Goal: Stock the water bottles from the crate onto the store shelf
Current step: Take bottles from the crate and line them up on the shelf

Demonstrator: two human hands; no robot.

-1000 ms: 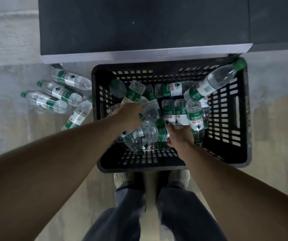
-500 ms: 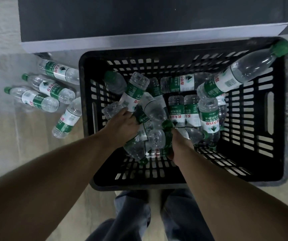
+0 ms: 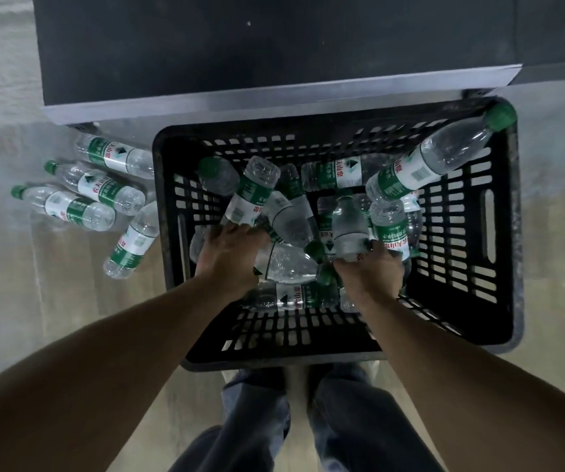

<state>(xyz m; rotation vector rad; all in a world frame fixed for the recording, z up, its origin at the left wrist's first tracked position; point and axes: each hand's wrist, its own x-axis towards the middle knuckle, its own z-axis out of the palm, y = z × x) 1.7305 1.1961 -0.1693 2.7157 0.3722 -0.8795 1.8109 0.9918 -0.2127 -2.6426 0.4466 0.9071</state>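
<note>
Both hands reach down into the black slatted crate, which sits on the floor against the front edge of the dark store shelf; the left hand is closed around a green-labelled water bottle tilted bottom-up, and the right hand is wrapped around another bottle among the jumbled pile. One bottle leans against the crate's far right corner; four more bottles lie on the floor just left of the crate.
</note>
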